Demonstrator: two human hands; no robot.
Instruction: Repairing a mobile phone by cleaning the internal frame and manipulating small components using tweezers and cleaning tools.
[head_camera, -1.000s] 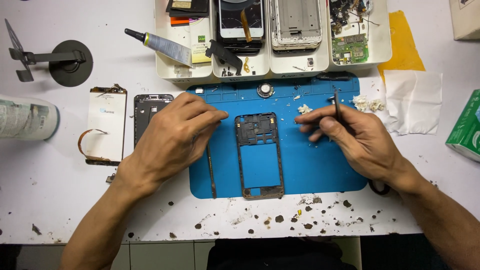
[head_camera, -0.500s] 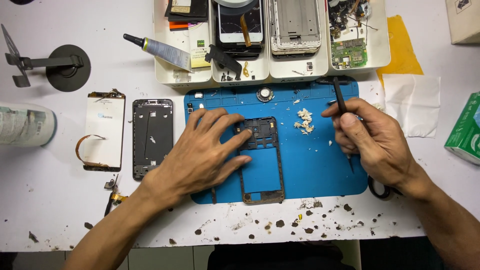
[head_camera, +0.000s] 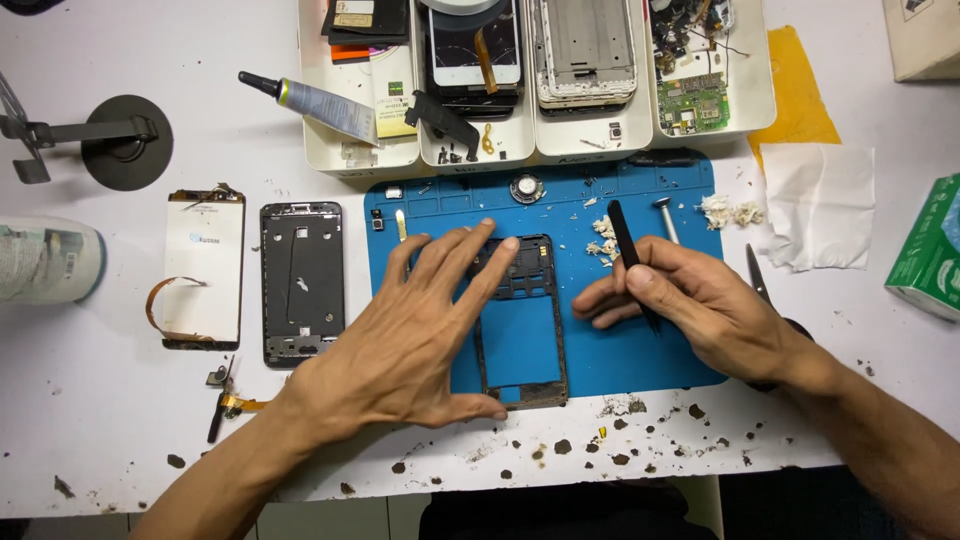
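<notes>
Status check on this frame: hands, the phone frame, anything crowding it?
Left hand flat, fingers spread, pressing the phone frame onto the blue mat. Right hand grips black tweezers beside it. White scraps near the frame's top right.

Left hand lies flat (fingers splayed); right hand is curled, pinching.

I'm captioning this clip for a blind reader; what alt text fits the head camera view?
A left hand presses flat on a black phone frame lying on a blue work mat, while the right hand holds a black pry tool beside it. A second frame, a detached screen and parts trays lie around them.
</notes>
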